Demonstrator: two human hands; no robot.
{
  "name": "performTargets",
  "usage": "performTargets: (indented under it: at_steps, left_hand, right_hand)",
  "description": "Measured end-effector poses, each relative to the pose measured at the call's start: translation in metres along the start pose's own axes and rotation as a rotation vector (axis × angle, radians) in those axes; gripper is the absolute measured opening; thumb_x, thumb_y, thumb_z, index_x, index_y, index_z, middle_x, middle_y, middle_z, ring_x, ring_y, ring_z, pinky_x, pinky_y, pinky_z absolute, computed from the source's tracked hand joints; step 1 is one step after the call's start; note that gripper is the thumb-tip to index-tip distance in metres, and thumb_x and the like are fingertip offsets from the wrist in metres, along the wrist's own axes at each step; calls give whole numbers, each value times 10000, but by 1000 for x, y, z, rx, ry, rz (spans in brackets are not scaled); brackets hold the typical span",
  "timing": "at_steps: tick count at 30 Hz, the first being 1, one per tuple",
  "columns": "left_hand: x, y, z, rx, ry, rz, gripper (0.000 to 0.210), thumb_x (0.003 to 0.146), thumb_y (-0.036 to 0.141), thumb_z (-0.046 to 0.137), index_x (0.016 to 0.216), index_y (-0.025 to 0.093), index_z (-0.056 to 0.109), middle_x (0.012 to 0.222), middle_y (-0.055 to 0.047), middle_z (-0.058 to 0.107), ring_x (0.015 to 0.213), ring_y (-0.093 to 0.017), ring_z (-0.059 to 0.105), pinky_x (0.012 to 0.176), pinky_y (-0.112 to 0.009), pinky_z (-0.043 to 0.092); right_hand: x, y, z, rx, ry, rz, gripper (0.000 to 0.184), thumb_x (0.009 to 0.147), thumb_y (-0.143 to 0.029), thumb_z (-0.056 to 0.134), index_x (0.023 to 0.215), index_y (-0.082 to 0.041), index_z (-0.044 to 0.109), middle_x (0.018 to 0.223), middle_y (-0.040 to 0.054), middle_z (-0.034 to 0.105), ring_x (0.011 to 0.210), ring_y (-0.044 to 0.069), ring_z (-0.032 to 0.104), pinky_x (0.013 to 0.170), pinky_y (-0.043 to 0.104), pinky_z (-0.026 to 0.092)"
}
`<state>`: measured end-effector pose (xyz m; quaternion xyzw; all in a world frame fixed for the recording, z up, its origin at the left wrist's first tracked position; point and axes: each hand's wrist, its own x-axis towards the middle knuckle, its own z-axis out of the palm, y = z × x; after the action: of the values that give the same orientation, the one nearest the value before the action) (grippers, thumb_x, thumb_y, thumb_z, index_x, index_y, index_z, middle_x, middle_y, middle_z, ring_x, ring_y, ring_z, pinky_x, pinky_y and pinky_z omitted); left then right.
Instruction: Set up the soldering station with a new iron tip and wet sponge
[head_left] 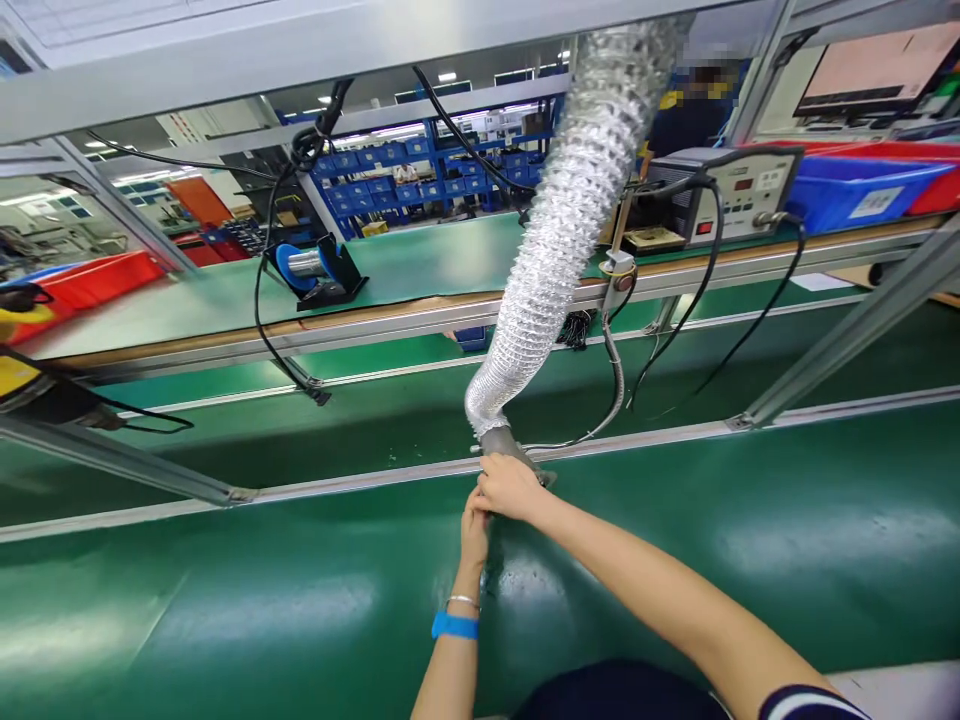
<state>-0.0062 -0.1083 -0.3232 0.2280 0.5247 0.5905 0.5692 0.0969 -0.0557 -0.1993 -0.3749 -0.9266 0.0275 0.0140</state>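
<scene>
Both hands worked the duct's nozzle (504, 442) at the bench's far rail (637, 438): right hand (510, 487) clenched on it, left hand (475, 522) pinching beneath. Judged: positioning step; steadying comes next.

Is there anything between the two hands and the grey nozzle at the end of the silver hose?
Nothing visible. The right hand already rests on the grey nozzle of the silver hose, and the left hand touches just below it, over the green mat.
</scene>
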Motion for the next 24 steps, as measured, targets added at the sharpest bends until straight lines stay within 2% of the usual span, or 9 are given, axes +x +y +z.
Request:
performTargets:
  at_steps: [2, 6, 11, 14, 17, 21, 24]
  left_hand:
    - [17, -21, 6, -26, -5, -46, 699, 546, 659, 689, 1015, 143, 648, 1090, -153, 661, 1090, -323, 579, 889, -385, 488]
    - [37, -49, 16, -61, -10, -134, 499, 661, 543, 666, 947, 134, 654, 968, -131, 688, 990, -264, 628, 892, -383, 476]
    - [43, -68, 23, -55, -55, -224, 422, 627, 449, 722, 857, 97, 684, 857, -124, 698, 874, -258, 645, 877, -398, 476]
    - [45, -66, 15, -67, -65, -247, 452, 603, 451, 743, 889, 106, 685, 914, -126, 696, 886, -261, 642, 869, -406, 483]
    - [50, -54, 0, -105, -56, -254, 499, 668, 521, 679, 1001, 150, 657, 1056, -124, 670, 1008, -266, 613, 887, -410, 481]
    - [61, -34, -15, -158, -68, -271, 529, 816, 595, 460, 1126, 192, 609, 1224, -120, 601, 1161, -248, 539, 943, -389, 452]
    - [67, -24, -15, -154, -76, -333, 555, 875, 579, 336, 1102, 163, 625, 1192, -151, 613, 1137, -266, 558, 955, -414, 439]
  right_hand:
    - [10, 8, 11, -4, -28, 34, 442, 835, -514, 566, 918, -98, 689, 944, 139, 582, 951, 258, 523, 733, 325, 470]
    - [18, 27, 32, 7, -81, 70, 441, 810, -506, 606, 908, -84, 694, 964, 155, 597, 957, 268, 533, 742, 328, 473]
    - [13, 37, 48, 92, -59, 106, 355, 786, -428, 659, 853, -82, 696, 921, 148, 620, 957, 259, 534, 787, 330, 446]
    - [8, 41, 45, 200, 35, 170, 329, 847, -446, 572, 853, -140, 691, 878, 90, 624, 892, 201, 546, 794, 298, 432]
    - [-8, 50, 41, 295, 191, 330, 316, 943, -344, 398, 924, -167, 659, 898, 62, 615, 892, 164, 540, 838, 282, 415]
    - [-58, 57, 49, 362, 375, 533, 337, 943, -256, 318, 889, -140, 629, 877, 93, 604, 888, 194, 538, 836, 328, 431]
    - [-100, 56, 55, 405, 431, 524, 290, 911, -265, 387, 760, -168, 615, 734, 52, 594, 728, 170, 552, 690, 292, 468]
